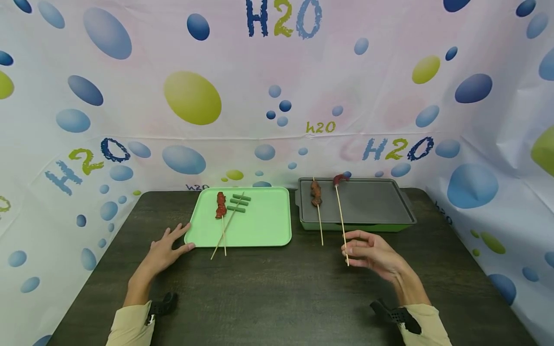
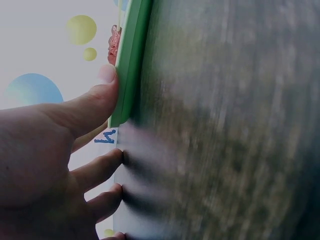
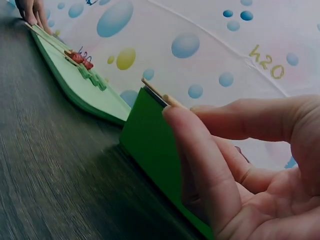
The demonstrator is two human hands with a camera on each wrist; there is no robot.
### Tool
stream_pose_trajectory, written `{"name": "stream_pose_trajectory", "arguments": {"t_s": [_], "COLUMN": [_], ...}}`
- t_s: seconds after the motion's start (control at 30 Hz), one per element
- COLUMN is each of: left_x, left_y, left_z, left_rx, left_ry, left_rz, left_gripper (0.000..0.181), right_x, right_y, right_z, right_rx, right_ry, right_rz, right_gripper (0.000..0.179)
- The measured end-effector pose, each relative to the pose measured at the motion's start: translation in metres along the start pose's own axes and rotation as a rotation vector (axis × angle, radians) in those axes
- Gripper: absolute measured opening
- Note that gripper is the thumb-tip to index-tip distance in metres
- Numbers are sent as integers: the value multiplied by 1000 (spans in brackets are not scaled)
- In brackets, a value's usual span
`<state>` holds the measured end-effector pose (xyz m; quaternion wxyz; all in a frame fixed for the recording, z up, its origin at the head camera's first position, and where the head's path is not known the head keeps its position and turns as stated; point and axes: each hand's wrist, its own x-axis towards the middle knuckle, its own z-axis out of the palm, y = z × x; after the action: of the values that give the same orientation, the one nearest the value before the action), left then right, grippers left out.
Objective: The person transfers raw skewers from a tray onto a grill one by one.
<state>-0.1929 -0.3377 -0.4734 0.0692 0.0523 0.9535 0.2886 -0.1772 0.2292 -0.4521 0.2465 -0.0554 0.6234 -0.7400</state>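
The tray (image 1: 268, 221) lies on the table (image 1: 259, 298) with one hand to either side of it, the two well apart. At its left near corner, the left hand (image 1: 162, 257) is spread, nothing gripped; the left wrist view shows the thumb touching the tray's rim, a contact less plain from the head, and the other fingers fanned out beyond the corner. To the right of the tray, the right hand (image 1: 374, 252) pinches the lower stick of the held skewer (image 1: 340, 209), whose dark red curled top reaches over the far side of the grill (image 1: 372, 202); whether it touches the plate I cannot tell. The grill stands just right of the tray, and the brown skewer (image 1: 316, 193) lies on the end nearest the tray, its stick jutting past the near edge. On the left part of the tray lie the red skewer (image 1: 220, 205) and the green skewer (image 1: 235, 209), their sticks crossing and overhanging the near rim. Only the head view gives the held skewer's full length; the right wrist view shows the pinching fingertips up close and the grill's tall green side. Behind the tray hangs a spotted cloth (image 1: 259, 72).
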Motion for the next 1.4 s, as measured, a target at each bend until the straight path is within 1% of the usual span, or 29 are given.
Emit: {"name": "stream_pose_trajectory", "arguments": {"t_s": [0.2, 0.4, 0.63, 0.8, 0.9, 1.0, 1.07, 1.13, 1.27, 1.4], "left_x": [0, 0, 2, 1, 0, -1, -1, -1, -1, -1], "left_y": [0, 1, 2, 2, 2, 1, 0, 0, 0, 0], "left_z": [0, 0, -1, -1, -1, -1, -2, -2, -2, -1], "left_rx": [11, 12, 0, -1, 2, 1, 2, 2, 9, -1], "left_ry": [0, -3, -5, -6, -8, -7, -5, -3, 1, 6], "left_rz": [-4, -14, -13, -11, -10, -9, -7, -6, -2, 5], "left_gripper": [80, 81, 81, 81, 81, 80, 80, 80, 79, 79], "right_x": [0, 0, -1, -3, -7, -12, -15, -17, -21, -21], "right_y": [3, 4, 3, 1, -3, -13, -20, -27, -39, -44], "right_z": [-6, -9, -12, -14, -13, -6, 1, 9, 28, 51], "right_rx": [7, 13, -3, -9, -24, -42, -50, -72, -158, -202], "right_ry": [-14, -17, -24, 12, 80, 132, 135, 100, 12, -42], "right_rz": [14, 31, 23, 5, -33, -98, -142, -187, -254, -271], "right_gripper": [41, 42, 43, 45, 46, 43, 37, 33, 33, 36]}}
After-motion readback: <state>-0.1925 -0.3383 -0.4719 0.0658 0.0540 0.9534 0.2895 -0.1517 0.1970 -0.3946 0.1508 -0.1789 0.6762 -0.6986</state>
